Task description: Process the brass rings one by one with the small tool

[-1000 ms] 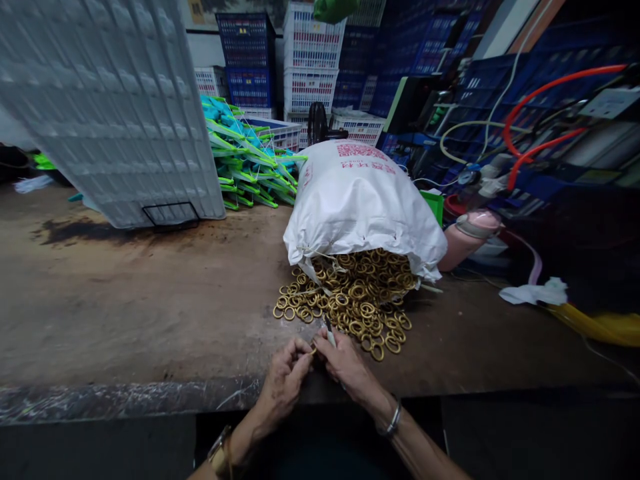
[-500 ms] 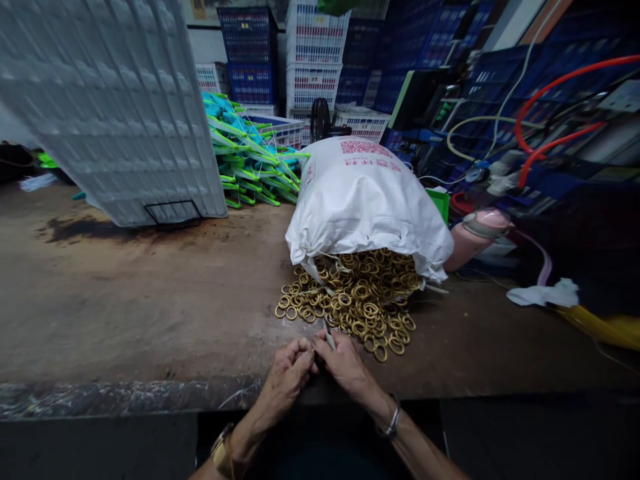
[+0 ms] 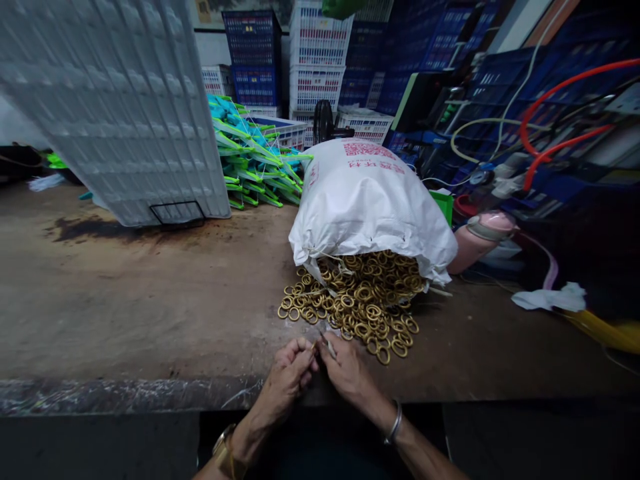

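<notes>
Near the front edge of the table, my left hand [image 3: 290,373] is closed, with a brass-coloured ring [image 3: 314,347] pinched at its fingertips. My right hand [image 3: 346,370], just beside it, grips a slim tool with a pale handle [image 3: 329,347] and a thin dark tip that points up and left, close to the ring. Whether the tip touches the ring I cannot tell. Beyond my hands lies a heap of brass-coloured rings [image 3: 373,312], spilling from the mouth of a white woven sack [image 3: 370,207] with red print.
A grey ribbed plastic panel [image 3: 135,120] stands at the left in a black wire holder [image 3: 177,213]. Behind it are green and blue plastic pieces [image 3: 255,160]. A pink bottle [image 3: 480,240] and a white cloth [image 3: 550,298] lie right of the sack. Stacked crates [image 3: 320,60] fill the back.
My hands have drawn slightly apart, and the ring at my left fingertips now shows. The tool's tip has tilted further to the left. The whole view has shifted a little.
</notes>
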The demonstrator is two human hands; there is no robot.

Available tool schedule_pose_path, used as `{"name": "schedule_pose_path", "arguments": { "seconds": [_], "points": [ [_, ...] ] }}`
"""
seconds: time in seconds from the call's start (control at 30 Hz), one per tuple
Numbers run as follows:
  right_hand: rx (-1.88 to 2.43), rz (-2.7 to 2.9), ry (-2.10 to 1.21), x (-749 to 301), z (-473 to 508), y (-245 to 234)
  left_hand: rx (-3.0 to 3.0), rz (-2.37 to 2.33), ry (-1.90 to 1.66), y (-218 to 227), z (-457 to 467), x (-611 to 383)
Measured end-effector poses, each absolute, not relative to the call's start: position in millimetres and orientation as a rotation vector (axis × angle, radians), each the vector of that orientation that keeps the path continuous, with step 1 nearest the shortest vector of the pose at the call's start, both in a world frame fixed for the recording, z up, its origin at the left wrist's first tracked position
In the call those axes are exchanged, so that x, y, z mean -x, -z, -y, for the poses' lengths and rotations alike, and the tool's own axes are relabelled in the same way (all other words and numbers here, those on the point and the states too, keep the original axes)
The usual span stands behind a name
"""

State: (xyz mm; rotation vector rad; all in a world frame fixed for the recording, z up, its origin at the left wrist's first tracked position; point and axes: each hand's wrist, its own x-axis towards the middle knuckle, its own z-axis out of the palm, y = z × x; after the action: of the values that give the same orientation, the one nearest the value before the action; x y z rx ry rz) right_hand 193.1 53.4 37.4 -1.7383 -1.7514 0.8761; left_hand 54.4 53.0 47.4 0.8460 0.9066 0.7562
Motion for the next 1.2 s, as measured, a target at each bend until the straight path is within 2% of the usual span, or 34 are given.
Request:
{"name": "schedule_pose_path", "arguments": {
  "seconds": [0.17,0.47,0.73,1.2],
  "points": [
    [1.842,2.107,-0.716,-189.4,-44.9,-44.7,-0.821,-0.95,-0.772,-48.9,-51.4,-56.9],
    [1.98,2.261,-0.581,-185.1,-44.6,-44.8,-0.955,-0.952,-0.822,-39.3,-48.8,-50.7],
    [2.087,2.179,-0.459,-189.3,-65.6,-50.1,-0.848,-0.833,-0.72,-62.9,-32.2,-36.5],
    [2.083,2.07,-0.281,-173.2,-84.7,-36.7,-0.376,-0.843,-0.851,-58.5,-42.2,-31.0]
  ]
}}
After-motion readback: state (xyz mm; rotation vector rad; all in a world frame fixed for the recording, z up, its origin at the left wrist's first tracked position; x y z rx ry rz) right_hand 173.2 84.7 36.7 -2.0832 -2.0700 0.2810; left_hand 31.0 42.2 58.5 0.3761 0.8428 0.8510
